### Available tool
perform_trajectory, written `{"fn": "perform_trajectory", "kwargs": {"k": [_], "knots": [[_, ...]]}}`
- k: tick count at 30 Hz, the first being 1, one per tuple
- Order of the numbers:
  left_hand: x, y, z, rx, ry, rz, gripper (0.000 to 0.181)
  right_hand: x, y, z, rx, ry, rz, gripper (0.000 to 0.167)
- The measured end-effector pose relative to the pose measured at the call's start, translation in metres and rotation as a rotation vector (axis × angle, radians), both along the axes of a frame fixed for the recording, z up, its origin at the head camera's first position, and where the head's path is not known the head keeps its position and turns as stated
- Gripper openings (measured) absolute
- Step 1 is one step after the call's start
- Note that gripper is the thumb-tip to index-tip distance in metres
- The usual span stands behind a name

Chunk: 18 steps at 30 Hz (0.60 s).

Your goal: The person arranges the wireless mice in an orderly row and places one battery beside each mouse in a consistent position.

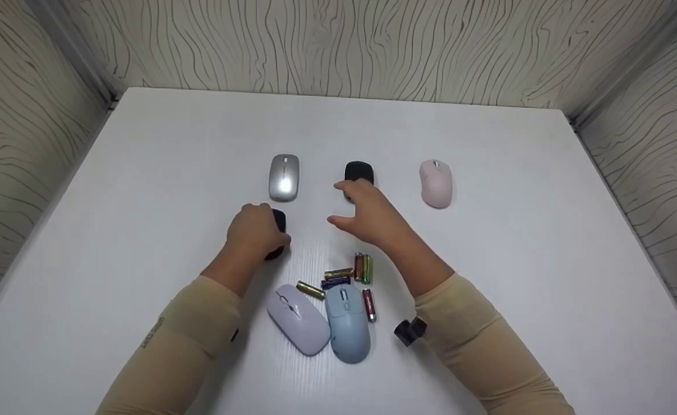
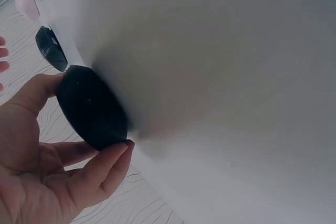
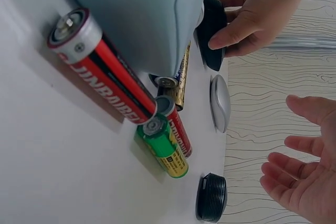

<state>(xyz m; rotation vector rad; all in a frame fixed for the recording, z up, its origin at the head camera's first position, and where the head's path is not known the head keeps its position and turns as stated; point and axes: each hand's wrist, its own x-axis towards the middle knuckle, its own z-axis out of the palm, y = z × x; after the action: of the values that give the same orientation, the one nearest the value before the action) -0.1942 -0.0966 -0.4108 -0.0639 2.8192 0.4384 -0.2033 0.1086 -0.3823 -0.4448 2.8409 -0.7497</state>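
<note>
My left hand [image 1: 252,231] pinches a black computer mouse [image 2: 90,108] by its sides, thumb on one edge and fingers on the other. In the head view that hand covers most of the mouse. My right hand [image 1: 373,214] has its fingers spread and holds nothing. It hovers over the near end of a second black mouse [image 1: 359,169]; the right wrist view shows a gap between the hand [image 3: 310,169] and this mouse [image 3: 212,198]. A silver mouse [image 1: 284,177] lies left of it, a pink mouse [image 1: 437,184] to its right.
Closer to me, a lilac mouse [image 1: 299,320] and a light blue mouse [image 1: 348,325] lie side by side on the white table [image 1: 171,150]. Around their far ends are several loose batteries, among them a red one [image 1: 369,305] and a green one [image 1: 367,269]. Wood-grain panels [image 1: 338,46] surround the table.
</note>
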Motion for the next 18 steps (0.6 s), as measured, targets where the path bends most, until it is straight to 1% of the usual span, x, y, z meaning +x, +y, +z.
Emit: {"fn": "perform_trajectory", "kwargs": {"k": [5,11,18], "knots": [[0.0003,0.0005,0.0002,0.0,-0.006,0.009,0.063,0.0001,-0.0003,-0.0013,0.01,-0.01,-0.002,0.065],[0.0008,0.0022,0.0014,-0.02,-0.009,-0.003,0.064,-0.0002,0.0007,-0.0022,0.02,-0.01,0.002,0.065],[0.0005,0.0027,0.0012,-0.015,-0.015,-0.01,0.064,0.0005,0.0016,-0.0018,0.024,-0.006,0.013,0.064]]}}
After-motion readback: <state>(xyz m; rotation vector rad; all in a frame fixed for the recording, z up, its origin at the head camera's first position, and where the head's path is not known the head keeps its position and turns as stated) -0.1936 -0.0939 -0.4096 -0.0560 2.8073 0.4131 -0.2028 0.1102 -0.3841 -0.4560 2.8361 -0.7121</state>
